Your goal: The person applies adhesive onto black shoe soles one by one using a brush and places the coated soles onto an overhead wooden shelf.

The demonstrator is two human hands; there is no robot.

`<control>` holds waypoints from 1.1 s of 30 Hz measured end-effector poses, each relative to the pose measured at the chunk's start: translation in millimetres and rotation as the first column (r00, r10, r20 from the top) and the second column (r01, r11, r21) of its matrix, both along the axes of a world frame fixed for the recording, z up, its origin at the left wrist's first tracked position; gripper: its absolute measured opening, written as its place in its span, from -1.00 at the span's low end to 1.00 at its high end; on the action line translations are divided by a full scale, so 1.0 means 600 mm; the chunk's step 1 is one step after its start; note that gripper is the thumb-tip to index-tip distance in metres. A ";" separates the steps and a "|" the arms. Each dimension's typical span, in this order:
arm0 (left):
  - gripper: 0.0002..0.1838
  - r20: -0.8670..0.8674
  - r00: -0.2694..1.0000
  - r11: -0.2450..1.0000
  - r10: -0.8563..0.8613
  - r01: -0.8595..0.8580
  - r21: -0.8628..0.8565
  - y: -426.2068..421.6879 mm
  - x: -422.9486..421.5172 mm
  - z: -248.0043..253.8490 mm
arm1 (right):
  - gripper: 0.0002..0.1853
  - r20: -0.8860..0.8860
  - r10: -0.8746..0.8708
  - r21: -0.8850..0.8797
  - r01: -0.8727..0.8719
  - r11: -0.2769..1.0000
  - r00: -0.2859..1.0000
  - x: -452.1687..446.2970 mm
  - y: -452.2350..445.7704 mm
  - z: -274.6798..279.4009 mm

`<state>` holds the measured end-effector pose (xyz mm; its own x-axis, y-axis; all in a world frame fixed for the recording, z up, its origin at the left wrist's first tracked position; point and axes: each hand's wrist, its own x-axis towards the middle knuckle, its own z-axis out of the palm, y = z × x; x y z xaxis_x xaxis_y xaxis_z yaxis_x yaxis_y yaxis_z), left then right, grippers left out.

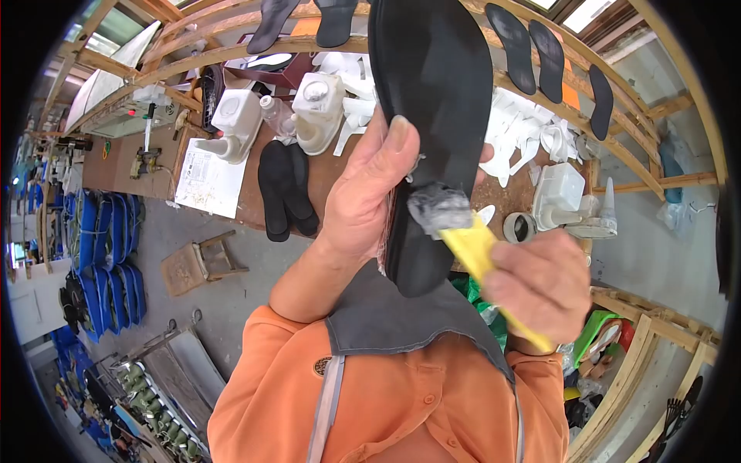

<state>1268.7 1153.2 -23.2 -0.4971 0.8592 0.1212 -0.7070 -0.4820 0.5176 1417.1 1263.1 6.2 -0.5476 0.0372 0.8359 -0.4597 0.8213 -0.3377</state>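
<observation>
My left hand [363, 189] grips a large black insole [432, 92] by its side edge. The thumb lies on the upper face and fingertips show at the far edge. The insole stands lengthwise before me, its wide end away from me and its narrow end near my chest. In my right hand [540, 282], closed round the yellow handle, is a brush [475, 251]. Its grey, smeared bristles touch the lower middle of the insole's face. The right hand looks slightly blurred. Pale strips or threads show along the insole's left edge, beside my left palm.
On the brown workbench [320, 174] lie a pair of black insoles [285, 185], white bottles [235, 119], a roll of tape [519, 227] and white cut pieces [509, 143]. Further black insoles [548, 62] rest on a wooden rack behind. A wooden stool [202, 264] stands at left.
</observation>
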 end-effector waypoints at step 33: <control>-0.45 0.056 0.987 0.970 0.149 -0.157 0.184 -0.012 -0.028 0.040 | -0.93 0.083 0.369 0.086 -0.375 0.923 0.926 0.050 0.034 0.025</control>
<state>1252.0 1145.8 0.6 -0.6287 0.7368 0.2487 -0.6365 -0.6713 0.3797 1446.9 1283.5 21.3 -0.5586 -0.2597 0.7877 -0.7186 0.6259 -0.3032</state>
